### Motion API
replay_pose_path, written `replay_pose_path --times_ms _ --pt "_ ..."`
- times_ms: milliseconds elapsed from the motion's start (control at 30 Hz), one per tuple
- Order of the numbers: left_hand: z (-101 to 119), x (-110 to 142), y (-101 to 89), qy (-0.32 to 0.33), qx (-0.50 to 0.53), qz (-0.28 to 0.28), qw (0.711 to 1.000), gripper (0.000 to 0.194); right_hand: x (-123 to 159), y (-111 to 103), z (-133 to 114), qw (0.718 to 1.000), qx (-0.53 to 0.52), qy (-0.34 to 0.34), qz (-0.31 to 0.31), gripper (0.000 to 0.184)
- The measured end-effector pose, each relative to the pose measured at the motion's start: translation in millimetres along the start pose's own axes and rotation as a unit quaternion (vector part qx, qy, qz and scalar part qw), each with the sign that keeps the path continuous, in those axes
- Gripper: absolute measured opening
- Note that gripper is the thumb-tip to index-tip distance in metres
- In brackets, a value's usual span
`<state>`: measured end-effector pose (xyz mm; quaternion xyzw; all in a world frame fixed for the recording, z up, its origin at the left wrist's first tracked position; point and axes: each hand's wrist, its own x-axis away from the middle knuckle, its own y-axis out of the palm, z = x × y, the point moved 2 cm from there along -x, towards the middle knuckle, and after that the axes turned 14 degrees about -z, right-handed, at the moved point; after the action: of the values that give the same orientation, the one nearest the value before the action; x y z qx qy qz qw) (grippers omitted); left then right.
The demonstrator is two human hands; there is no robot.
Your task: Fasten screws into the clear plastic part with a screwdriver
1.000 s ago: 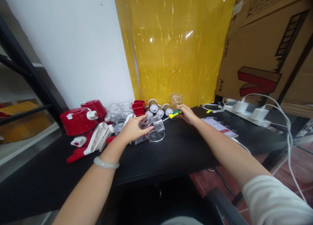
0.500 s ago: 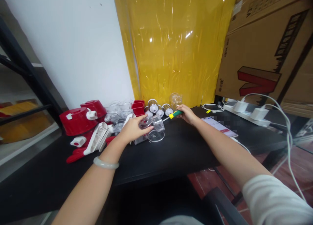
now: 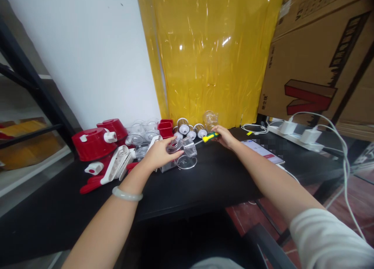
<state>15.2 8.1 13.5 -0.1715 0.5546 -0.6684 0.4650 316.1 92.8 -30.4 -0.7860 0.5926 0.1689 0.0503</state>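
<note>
My left hand (image 3: pixel 160 153) is closed around a clear plastic part (image 3: pixel 189 146) with a round opening and a boxy spout-like end. Beneath that part, a clear round rim (image 3: pixel 187 162) shows just above the black table. In my right hand (image 3: pixel 223 136) is a screwdriver (image 3: pixel 210 137) with a green and yellow handle, gripped at its rear end. Its thin shaft points left toward the clear part; whether the tip touches it I cannot tell. Behind the hands lie several metallic drums with white ends (image 3: pixel 183 126) and another clear part (image 3: pixel 210 120).
Red housings with white knobs (image 3: pixel 92 144), white and red handles (image 3: pixel 118 161), clear cups (image 3: pixel 137 132) and a red square piece (image 3: pixel 165 128) crowd the left. At right are a tablet (image 3: pixel 263 151), a power strip (image 3: pixel 295 136) with white cables and a cardboard box (image 3: pixel 309 62).
The screwdriver handle has turned in my right hand, with more yellow now showing along it. My left hand and the clear part have stayed in place.
</note>
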Motion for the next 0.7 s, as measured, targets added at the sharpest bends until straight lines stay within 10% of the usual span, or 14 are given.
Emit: replay_pose_path --times_ms 700 --pt "1.0 0.2 0.2 -0.001 -0.001 -0.003 1.000 0.075 -2.9 -4.6 2.4 0.996 0.077 0.043 0.026 0.036"
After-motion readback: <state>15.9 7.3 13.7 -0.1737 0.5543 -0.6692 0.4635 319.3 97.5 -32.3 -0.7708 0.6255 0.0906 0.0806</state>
